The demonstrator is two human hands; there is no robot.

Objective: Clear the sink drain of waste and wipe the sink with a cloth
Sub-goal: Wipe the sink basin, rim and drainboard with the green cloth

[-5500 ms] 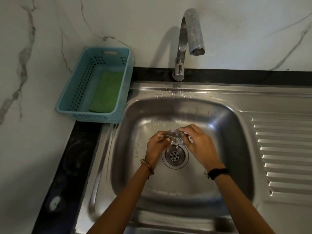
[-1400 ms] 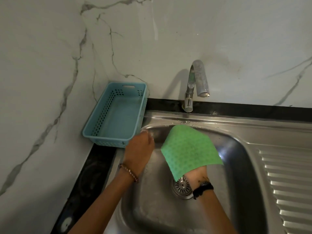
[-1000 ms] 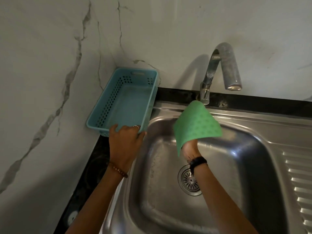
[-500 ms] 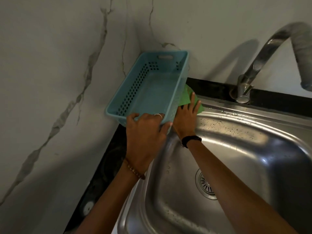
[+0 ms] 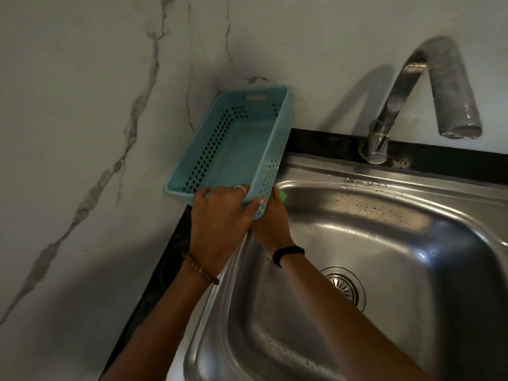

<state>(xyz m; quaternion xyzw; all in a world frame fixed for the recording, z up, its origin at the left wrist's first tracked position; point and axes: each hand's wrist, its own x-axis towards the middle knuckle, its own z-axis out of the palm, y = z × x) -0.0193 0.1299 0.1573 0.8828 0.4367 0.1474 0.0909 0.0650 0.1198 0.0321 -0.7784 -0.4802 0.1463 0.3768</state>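
Note:
My left hand (image 5: 220, 215) grips the near end of the empty light-blue perforated basket (image 5: 233, 149) and holds it tilted up off the counter. My right hand (image 5: 270, 218) lies flat on the sink's left rim, partly under the basket's near corner, pressing the green cloth (image 5: 282, 194). Only a small corner of the cloth shows past my fingers. The steel sink (image 5: 398, 229) is wet, with droplets along its back rim. Its round drain strainer (image 5: 345, 287) sits in the basin floor, partly hidden by my right forearm.
A curved steel tap (image 5: 428, 86) rises from the black counter strip (image 5: 324, 144) behind the sink and overhangs the basin. White marble walls meet in the corner behind the basket. More dark counter (image 5: 165, 262) runs along the sink's left side.
My right hand has slid the cloth toward me along the left rim, so less green shows. My left hand keeps the basket lifted. The camera has shifted so more of the tap is in view.

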